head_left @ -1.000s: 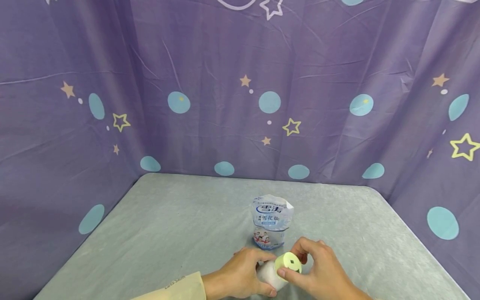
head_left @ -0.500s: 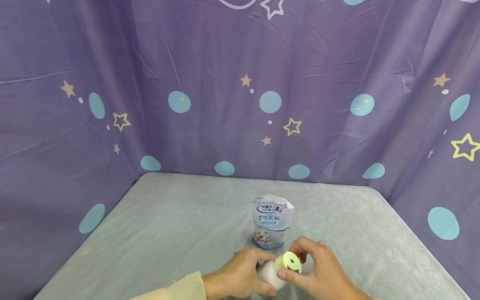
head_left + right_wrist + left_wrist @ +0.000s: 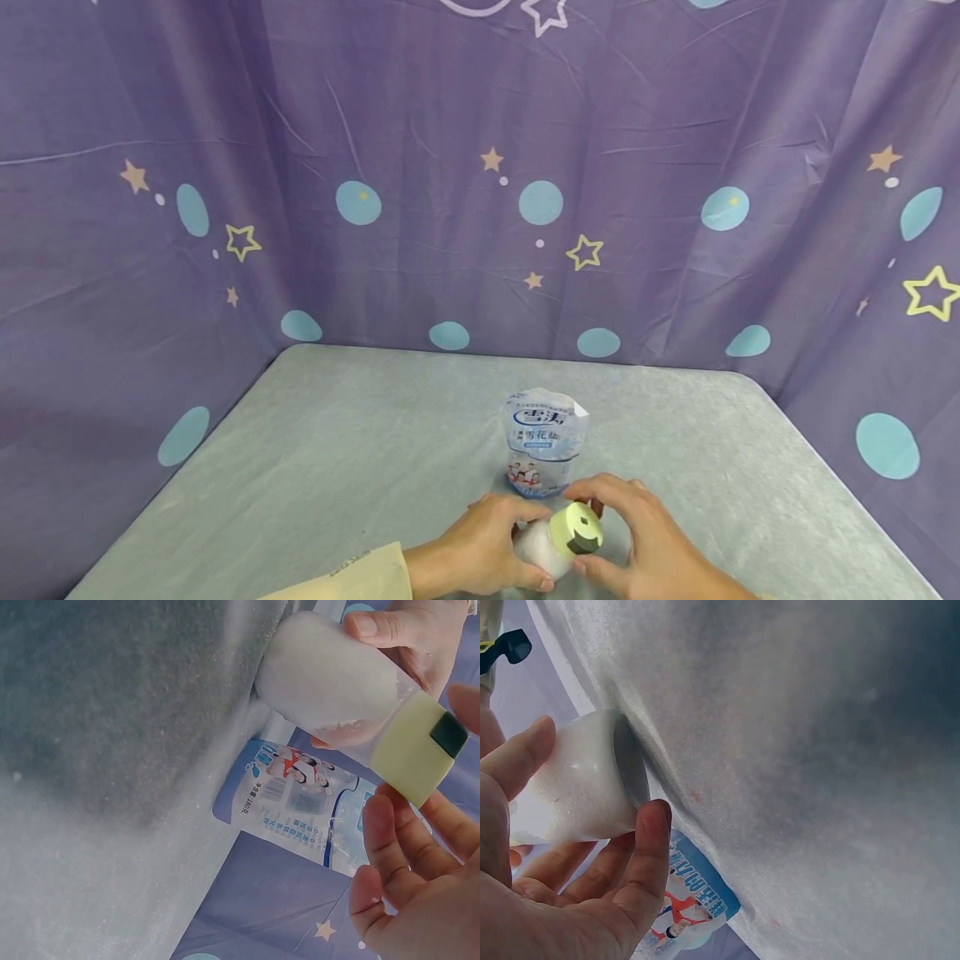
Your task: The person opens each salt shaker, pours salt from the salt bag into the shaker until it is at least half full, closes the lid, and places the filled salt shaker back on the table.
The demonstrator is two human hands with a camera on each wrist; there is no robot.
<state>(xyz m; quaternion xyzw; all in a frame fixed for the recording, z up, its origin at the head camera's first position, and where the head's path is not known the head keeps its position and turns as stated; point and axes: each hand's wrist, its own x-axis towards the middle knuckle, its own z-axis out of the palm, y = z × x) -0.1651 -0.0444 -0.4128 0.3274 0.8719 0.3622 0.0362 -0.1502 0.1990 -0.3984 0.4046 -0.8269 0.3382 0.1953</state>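
A clear salt shaker (image 3: 538, 550) filled with white grains has a pale yellow-green cap (image 3: 576, 531) with a dark green patch on its side. My left hand (image 3: 491, 546) grips the shaker's body, thumb on the near side and fingers on the far side. The body stands tilted close over the table, its round base showing in the left wrist view. My right hand (image 3: 645, 542) has its fingers and thumb curved round the cap, fingertips (image 3: 394, 796) right at its edge. The thumb is close to the dark patch.
A blue and white salt bag (image 3: 543, 442) with a crumpled top stands upright just behind the shaker. The table has a pale grey-green cover (image 3: 375, 433). A purple curtain (image 3: 450, 208) with stars and dots rises behind it and at the sides.
My right hand's thumb has come off the cap's front and its fingers have spread wider, uncovering the dark green patch. The left hand and the bag stay put.
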